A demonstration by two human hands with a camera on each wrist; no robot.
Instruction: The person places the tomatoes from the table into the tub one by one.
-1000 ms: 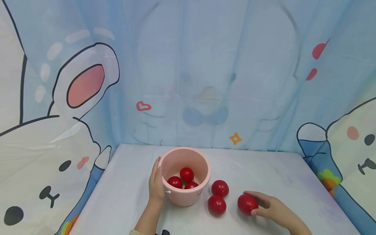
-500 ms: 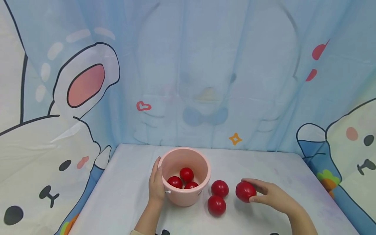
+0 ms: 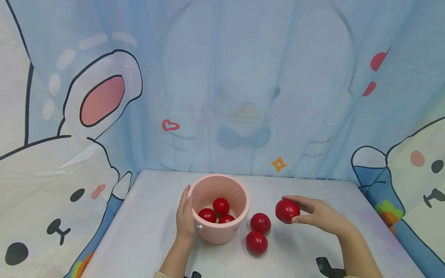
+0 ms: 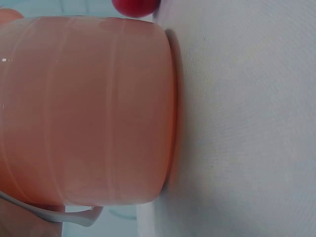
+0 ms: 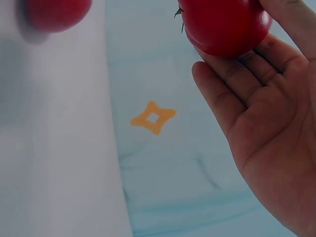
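Observation:
My right hand (image 3: 321,214) pinches a red tomato (image 3: 287,211) between thumb and fingers, holding it above the table right of the bucket. In the right wrist view a green stem shows on this tomato (image 5: 222,24). My left hand (image 3: 185,220) rests along the left side of a pink bucket (image 3: 219,233), its fingers straight against the wall. The bucket stands upright with three tomatoes (image 3: 221,207) inside. Two more tomatoes, a rear one (image 3: 260,223) and a front one (image 3: 256,243), lie close together on the table between bucket and right hand.
The table (image 3: 156,200) has a pale cover. A blue curtain (image 3: 194,77) with cartoon animals hangs behind it and at both sides. A grey bucket handle (image 4: 74,216) hangs by the wall in the left wrist view. A dark strap piece (image 3: 328,268) shows beside the right forearm.
My right hand has raised the tomato off the table and moved it away from me and slightly left. The left hand and bucket have stayed in place.

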